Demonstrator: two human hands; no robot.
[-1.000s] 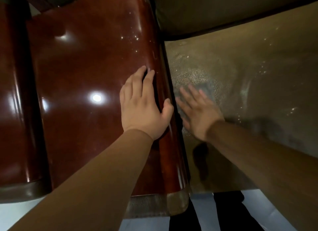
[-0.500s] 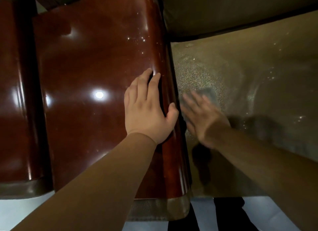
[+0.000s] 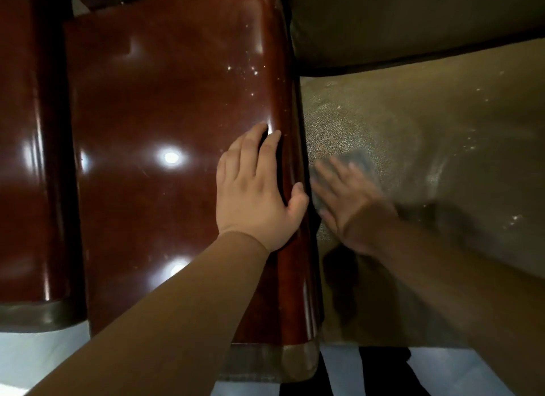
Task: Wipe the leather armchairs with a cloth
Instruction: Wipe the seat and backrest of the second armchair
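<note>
I look down on a leather armchair with an olive-brown seat cushion (image 3: 427,136) and a glossy red-brown wooden armrest (image 3: 165,106). My left hand (image 3: 256,189) lies flat on the armrest's right edge, fingers straight, thumb over the edge. My right hand (image 3: 345,198) presses a small grey cloth (image 3: 358,160) flat onto the seat right beside the armrest. Its fingers are spread and blurred with motion. Most of the cloth is hidden under the hand; only its far corner shows.
The chair's backrest (image 3: 413,18) rises at the top right. A second red-brown armrest (image 3: 23,160) stands at the far left. Pale floor (image 3: 460,369) and my dark trouser legs (image 3: 377,372) show below the seat's front edge. Wet streaks shine on the seat at right.
My right hand with the cloth has slid slightly along the seat beside the armrest and is now blurred. My left hand stays on the armrest. The view has shifted a little.
</note>
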